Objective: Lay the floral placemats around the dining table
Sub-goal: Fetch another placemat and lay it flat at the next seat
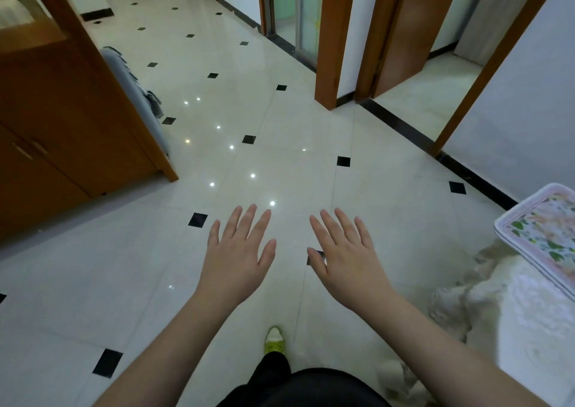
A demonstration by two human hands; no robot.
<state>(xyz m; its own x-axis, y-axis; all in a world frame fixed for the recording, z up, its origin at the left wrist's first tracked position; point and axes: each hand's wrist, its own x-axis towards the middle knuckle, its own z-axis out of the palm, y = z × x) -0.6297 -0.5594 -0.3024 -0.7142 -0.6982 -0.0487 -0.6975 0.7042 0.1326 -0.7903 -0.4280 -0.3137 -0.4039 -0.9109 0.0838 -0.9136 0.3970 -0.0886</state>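
Your two hands, left hand (238, 255) and right hand (347, 255), hover over the tiled floor (124, 266), fingers straight, spread, holding nothing. One visible stack of floral placemats (543, 235) lies far right on a fluffy white cover (513, 313).

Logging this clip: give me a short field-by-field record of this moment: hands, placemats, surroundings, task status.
left hand: left hand held out over the floor, fingers spread, holding nothing
right hand: right hand likewise spread and empty
placemats: floral placemats stacked at the right edge of view, on a fluffy white cover, untouched
floor: glossy pale tiled floor with small black insets
surroundings: wooden cabinet at left, wooden door frames ahead
feet: one green shoe visible below
dining table: not clearly identifiable
task status: no placemat picked up yet
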